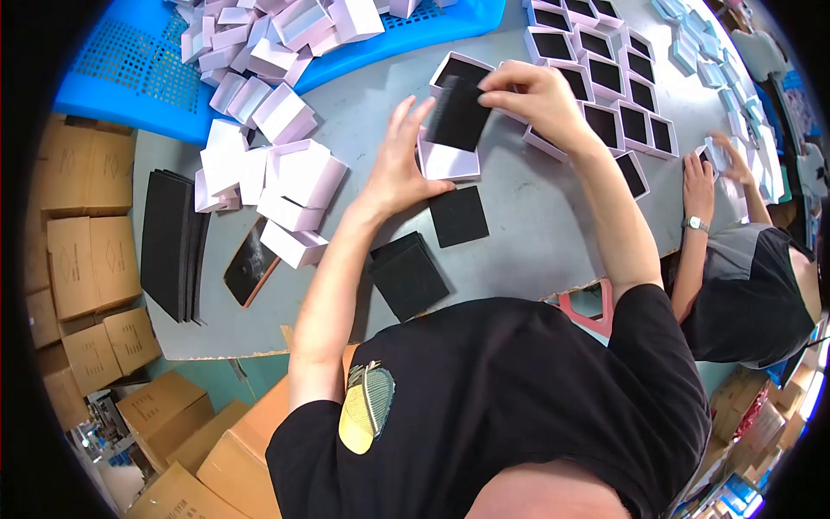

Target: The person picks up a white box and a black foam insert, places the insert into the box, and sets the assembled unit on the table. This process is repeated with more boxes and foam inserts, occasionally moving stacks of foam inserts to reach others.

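Observation:
My right hand (540, 99) pinches a black foam pad (461, 114) by its edge. The pad is tilted, partly blurred, above a small open pale pink box (451, 164). My left hand (393, 173) grips that box at its left side, thumb at the near corner and fingers raised along the pad. A loose black foam square (459, 216) lies just below the box. Nearer my body is a small stack of black foam squares (408, 277). Behind the pad stands another pale box with a black lining (458, 67).
Pale boxes with black inserts (605, 76) stand in rows at right. Pale boxes (294, 182) are heaped at left, others on a blue crate (147, 56). A phone (251, 264) and long black foam sheets (170, 246) lie left. A co-worker's hands (700, 177) handle a box.

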`<state>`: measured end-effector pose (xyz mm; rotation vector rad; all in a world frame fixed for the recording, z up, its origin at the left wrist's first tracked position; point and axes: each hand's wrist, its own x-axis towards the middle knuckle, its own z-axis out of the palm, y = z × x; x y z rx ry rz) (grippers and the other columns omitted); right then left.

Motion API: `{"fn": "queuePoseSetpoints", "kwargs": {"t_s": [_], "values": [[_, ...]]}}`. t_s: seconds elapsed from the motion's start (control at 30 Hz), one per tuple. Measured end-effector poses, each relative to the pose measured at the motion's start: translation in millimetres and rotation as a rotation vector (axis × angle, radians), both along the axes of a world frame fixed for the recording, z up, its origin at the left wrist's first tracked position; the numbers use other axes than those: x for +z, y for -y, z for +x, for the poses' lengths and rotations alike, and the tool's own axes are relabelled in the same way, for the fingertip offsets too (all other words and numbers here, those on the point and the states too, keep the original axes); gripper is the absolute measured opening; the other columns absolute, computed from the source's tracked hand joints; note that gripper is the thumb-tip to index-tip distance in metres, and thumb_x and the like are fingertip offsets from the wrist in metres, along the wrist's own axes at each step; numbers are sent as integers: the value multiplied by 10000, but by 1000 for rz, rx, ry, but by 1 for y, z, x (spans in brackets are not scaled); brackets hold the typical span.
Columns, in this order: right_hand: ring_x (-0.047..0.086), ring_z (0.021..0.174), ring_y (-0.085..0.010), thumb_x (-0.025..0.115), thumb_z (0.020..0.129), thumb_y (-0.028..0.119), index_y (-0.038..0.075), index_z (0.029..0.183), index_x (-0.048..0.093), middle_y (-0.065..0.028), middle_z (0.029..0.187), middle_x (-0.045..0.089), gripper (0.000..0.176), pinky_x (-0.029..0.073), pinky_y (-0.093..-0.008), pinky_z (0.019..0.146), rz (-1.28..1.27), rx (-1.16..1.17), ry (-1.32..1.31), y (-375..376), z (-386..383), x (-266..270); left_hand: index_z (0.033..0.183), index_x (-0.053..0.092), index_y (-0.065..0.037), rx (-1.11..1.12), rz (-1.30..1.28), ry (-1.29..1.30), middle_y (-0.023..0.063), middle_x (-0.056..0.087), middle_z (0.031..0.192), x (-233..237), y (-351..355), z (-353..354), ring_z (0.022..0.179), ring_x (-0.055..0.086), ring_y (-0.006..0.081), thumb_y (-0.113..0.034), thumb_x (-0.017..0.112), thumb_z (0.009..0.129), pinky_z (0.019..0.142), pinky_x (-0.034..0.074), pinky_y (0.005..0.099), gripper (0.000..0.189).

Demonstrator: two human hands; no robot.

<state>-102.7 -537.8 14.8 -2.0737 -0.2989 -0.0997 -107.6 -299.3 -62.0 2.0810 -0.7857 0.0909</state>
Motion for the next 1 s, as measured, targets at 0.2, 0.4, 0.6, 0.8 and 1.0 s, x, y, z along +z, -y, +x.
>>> {"fn": "queuePoseSetpoints", "kwargs": {"t_s": [0.2, 0.4, 0.6, 0.8, 1.0], "values": [[617, 870, -225, 764, 684, 129, 102, 765, 723, -34, 796, 677, 95, 438, -369, 805, -819, 298, 227, -34, 21, -28, 1529, 145, -88, 47, -85, -252, 205, 317, 1473, 3, 12, -8, 1288, 446, 368, -102, 925, 484, 1034, 445, 397, 1304], [609, 834, -223, 620, 764, 163, 122, 763, 679, -43, 772, 664, 72, 410, -374, 777, -1203, -14, 570, -56, 10, -49, 1394, 435, -20, 37, 217, -41, 233, 450, 1381, 10, -4, -3, 1270, 460, 387, -287, 882, 606, 1078, 384, 440, 944], [621, 903, -281, 691, 754, 148, 69, 888, 660, -107, 861, 661, 159, 439, -405, 804, -874, -203, 524, -16, 8, -32, 955, 632, -20, 618, 833, 218, 171, 643, 1001, 77, -64, -27, 998, 568, 336, -156, 784, 694, 845, 411, 473, 332], [595, 938, -299, 754, 738, 171, 46, 873, 674, -103, 884, 633, 201, 443, -423, 862, -624, 338, 56, -51, -80, -40, 932, 614, -24, 480, 692, 183, 131, 655, 894, 79, -71, -48, 921, 594, 327, -94, 789, 646, 831, 398, 458, 343], [639, 728, -248, 777, 668, 59, 6, 805, 648, -102, 751, 644, 196, 507, -361, 677, -174, 216, -241, -29, -75, -48, 957, 614, -52, 117, 375, 192, 87, 634, 925, 44, -27, -42, 950, 575, 304, -139, 840, 602, 888, 397, 430, 430]]}}
